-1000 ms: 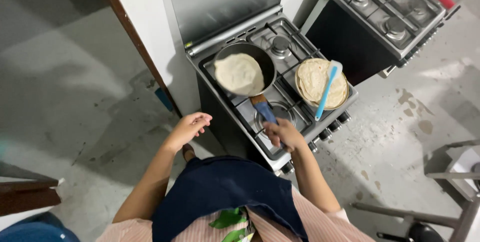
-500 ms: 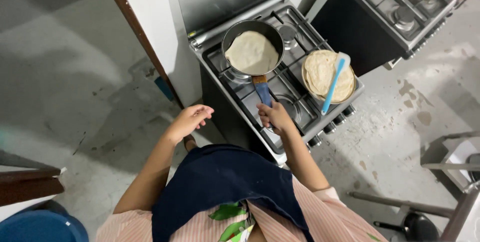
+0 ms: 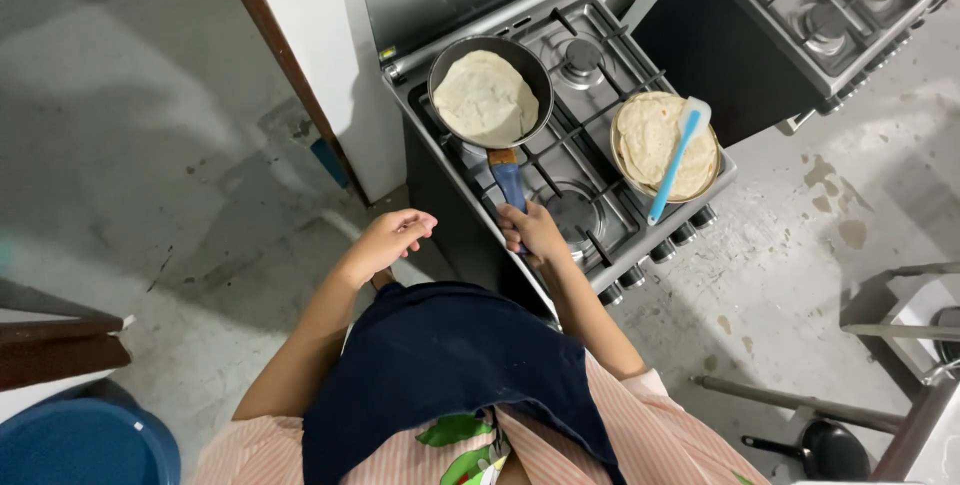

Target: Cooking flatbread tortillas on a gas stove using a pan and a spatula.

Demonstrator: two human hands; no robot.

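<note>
A dark frying pan (image 3: 445,60) sits on the back left burner of a gas stove (image 3: 600,225), tilted a little, with a pale round flatbread (image 3: 485,98) in it. My right hand (image 3: 535,232) grips the pan's blue handle (image 3: 508,182). My left hand (image 3: 392,236) hangs in the air left of the stove, fingers loosely curled, holding nothing. On the right burner a round plate (image 3: 715,173) carries a stack of cooked flatbreads (image 3: 650,140), and a light blue spatula (image 3: 678,157) lies across them.
A second gas stove (image 3: 800,15) stands at the upper right. A white wall with a brown edge (image 3: 300,65) rises left of the stove. A blue tub (image 3: 85,440) sits at the lower left. A small black pan (image 3: 820,448) and metal frame (image 3: 900,330) are at the lower right.
The pan with the flatbread has shifted slightly on the burner with my right hand on its handle. My left hand stays raised beside the stove. The view has moved closer.
</note>
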